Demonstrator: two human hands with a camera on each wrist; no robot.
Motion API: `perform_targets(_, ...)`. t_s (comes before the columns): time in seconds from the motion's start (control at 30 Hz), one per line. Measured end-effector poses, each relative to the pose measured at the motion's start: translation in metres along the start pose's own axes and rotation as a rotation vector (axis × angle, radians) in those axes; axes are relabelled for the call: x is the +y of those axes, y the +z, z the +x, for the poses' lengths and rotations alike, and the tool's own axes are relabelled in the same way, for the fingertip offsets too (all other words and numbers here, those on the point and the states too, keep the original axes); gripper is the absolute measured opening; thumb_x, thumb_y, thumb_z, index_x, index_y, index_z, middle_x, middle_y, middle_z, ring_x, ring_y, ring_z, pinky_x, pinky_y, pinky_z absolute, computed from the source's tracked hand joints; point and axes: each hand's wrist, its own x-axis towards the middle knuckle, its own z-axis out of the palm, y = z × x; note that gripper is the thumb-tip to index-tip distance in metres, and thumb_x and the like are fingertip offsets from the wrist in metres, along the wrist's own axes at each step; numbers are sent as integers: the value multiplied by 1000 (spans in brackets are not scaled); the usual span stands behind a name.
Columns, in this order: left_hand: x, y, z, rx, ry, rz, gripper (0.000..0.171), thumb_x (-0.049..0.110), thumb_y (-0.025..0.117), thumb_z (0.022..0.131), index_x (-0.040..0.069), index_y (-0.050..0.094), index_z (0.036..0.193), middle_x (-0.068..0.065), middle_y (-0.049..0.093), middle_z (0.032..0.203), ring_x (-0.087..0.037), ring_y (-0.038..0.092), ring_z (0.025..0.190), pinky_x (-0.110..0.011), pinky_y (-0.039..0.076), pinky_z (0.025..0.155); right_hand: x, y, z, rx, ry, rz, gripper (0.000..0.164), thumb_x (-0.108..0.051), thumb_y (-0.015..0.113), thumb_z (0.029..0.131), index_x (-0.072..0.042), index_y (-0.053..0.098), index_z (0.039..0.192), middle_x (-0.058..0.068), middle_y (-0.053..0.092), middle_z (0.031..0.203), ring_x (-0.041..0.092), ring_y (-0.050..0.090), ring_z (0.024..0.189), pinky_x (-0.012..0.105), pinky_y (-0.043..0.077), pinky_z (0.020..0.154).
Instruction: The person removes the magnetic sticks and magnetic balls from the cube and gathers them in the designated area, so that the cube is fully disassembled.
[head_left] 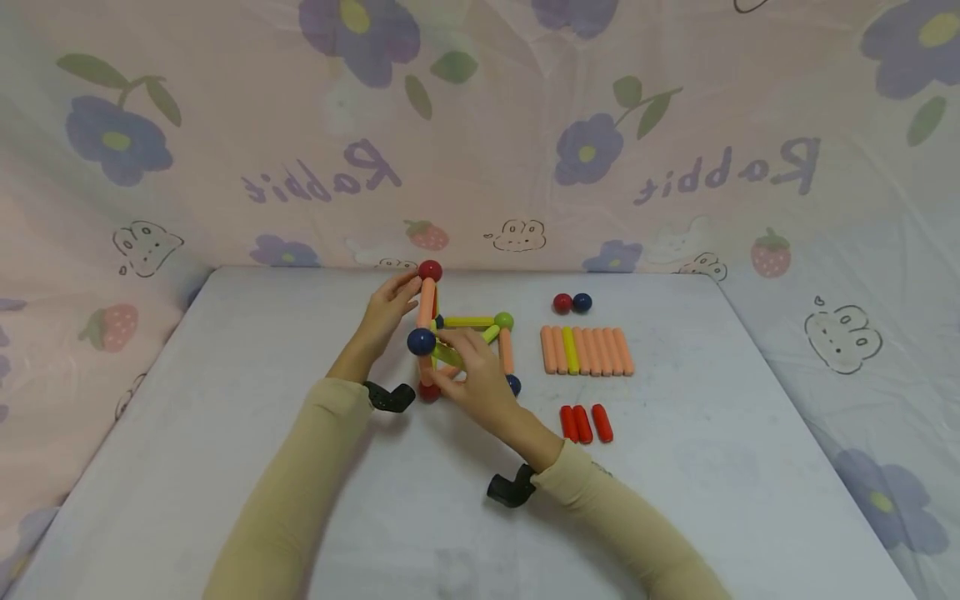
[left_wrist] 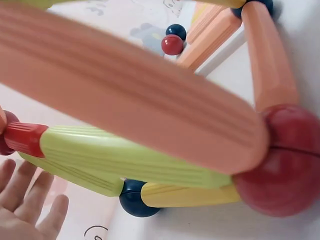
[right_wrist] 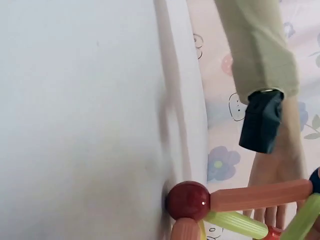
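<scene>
A frame of sticks and balls stands mid-table, built from salmon, yellow and green sticks with red, blue and green balls. At its raised left side a salmon stick links a red ball to a blue ball. My left hand is behind that side, fingertips right at the red ball; the left wrist view shows its fingers extended under a red stick. My right hand grips the frame by the blue ball, thumb low at the upright stick. The right wrist view shows a lower red ball.
Right of the frame lies a row of salmon sticks with one yellow stick among them. Behind it sit a loose red ball and blue ball. Three short red sticks lie nearer me. A printed cloth hangs behind the table.
</scene>
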Motion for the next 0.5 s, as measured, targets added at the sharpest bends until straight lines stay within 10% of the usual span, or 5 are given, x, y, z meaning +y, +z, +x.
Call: perform_targets(0.5, -2, 4, 15, -35, 36, -2, 55, 35, 39, 104, 4, 31, 149, -22, 45, 147, -30, 43, 138, -44, 32, 122, 0, 14, 11, 25, -50, 1, 42, -14, 73, 85, -3, 59, 123, 12, 67, 111, 23, 64, 103, 34, 57, 95)
